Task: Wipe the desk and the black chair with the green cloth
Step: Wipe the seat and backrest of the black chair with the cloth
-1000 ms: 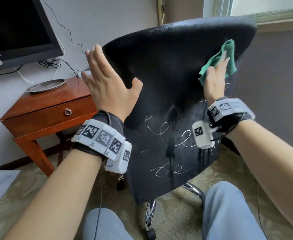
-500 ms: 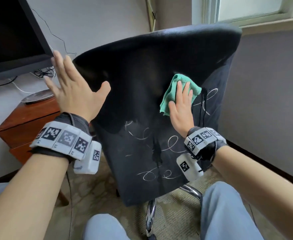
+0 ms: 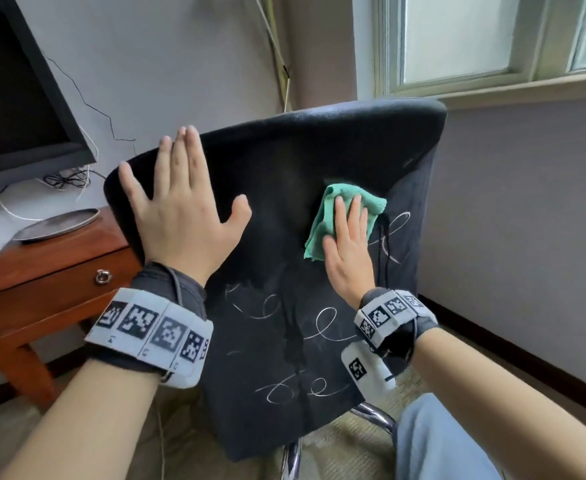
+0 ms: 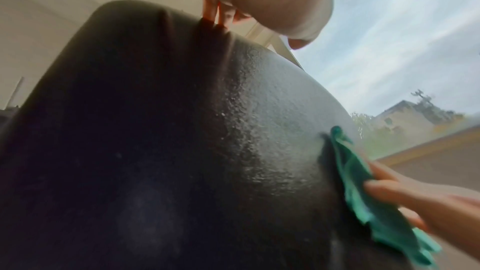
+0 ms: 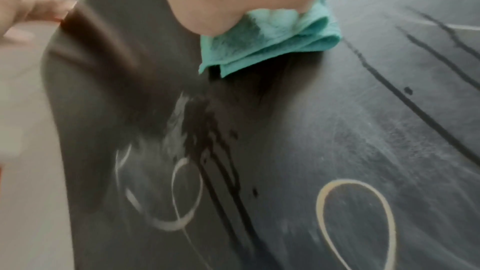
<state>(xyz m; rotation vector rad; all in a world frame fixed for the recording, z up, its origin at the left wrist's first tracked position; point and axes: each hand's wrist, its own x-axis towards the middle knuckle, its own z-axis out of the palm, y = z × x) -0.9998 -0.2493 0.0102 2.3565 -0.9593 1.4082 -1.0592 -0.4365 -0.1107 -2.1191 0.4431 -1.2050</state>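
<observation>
Nearest the camera, the lower half of the chair [image 3: 284,341] back carries white looped marks [image 3: 322,323] and dark wet runs [image 3: 293,344] trailing downward; none of this shows as wiped. Above that, the right hand [image 3: 348,258] lies flat with straight fingers on the folded cloth [image 3: 326,216], pressing it against the middle of the back, right of centre; the grip is open-palmed, not clamped round the cloth. The right wrist view confirms the cloth [image 5: 272,42] sits just above the upper loops and at the head of the runs. The left hand [image 3: 184,216] is spread, fingers straight and apart, palm flat against the upper left of the back near its edge, holding nothing; in my judgement it braces the chair against the wiping pressure. The upper part of the back looks dark and free of marks, so I judge it done; more marks [image 3: 398,223] remain right of the cloth toward the right edge. The seat is out of view. Further back to the left, the bench [image 3: 52,271] stands with a metal plate [image 3: 56,225] at its far edge and a monitor [image 3: 18,109] beyond; its condition cannot be told. Judgement: chair partly wiped, lower back outstanding, bench status unconfirmed.
</observation>
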